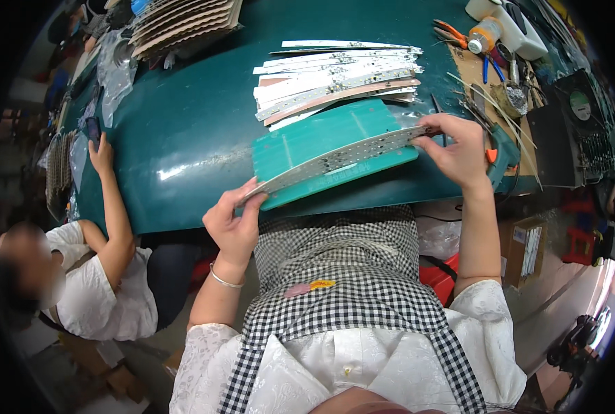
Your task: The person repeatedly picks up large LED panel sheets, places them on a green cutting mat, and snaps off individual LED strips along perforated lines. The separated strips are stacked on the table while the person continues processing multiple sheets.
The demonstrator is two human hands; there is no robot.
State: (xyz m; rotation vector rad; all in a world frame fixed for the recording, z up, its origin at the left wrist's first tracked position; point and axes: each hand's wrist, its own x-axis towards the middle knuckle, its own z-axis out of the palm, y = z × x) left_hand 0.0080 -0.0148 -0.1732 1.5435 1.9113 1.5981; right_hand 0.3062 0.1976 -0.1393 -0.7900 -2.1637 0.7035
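Note:
Between my two hands stretches a long, thin circuit board panel (335, 160), pale with rows of small dark parts, held on a slant. My left hand (233, 215) pinches its left end between thumb and fingers. At the other end my right hand (457, 148) grips it the same way, a little higher. Beneath the panel lies a bright green mat (307, 134) at the table's near edge. Just beyond the mat rests a pile of narrow white circuit board strips (335, 72), some with brown undersides.
The dark green table (190, 138) carries a corrugated cardboard stack (183, 27) at the far left. Orange-handled pliers (451, 33), a bottle (485, 36) and a green glue gun (504, 155) lie on the right. On my left a co-worker's hand (101, 155) holds a phone (93, 131).

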